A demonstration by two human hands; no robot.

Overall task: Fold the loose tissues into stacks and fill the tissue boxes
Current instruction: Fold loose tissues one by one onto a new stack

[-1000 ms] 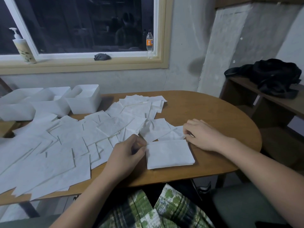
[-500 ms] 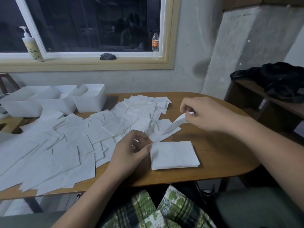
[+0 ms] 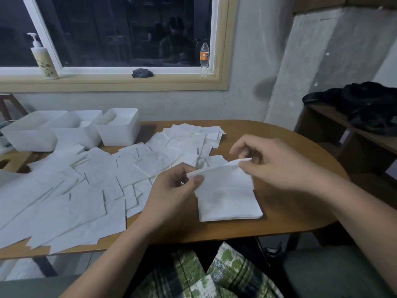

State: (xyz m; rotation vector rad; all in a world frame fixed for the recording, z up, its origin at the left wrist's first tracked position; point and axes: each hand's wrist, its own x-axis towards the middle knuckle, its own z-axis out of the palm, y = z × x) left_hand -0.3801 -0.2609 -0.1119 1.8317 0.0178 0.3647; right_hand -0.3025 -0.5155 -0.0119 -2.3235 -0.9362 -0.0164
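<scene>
Left hand [image 3: 174, 190]: pinching 1 corner of the tissue [image 3: 223, 174].
Right hand [image 3: 277, 164]: pinching the other corner.
Best technique: pulling the edge taut, squaring it over the stack [image 3: 232, 209].

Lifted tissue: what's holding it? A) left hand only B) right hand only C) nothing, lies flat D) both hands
D: the left hand and right hand each pinch one end of the tissue, held over the folded stack.
</scene>
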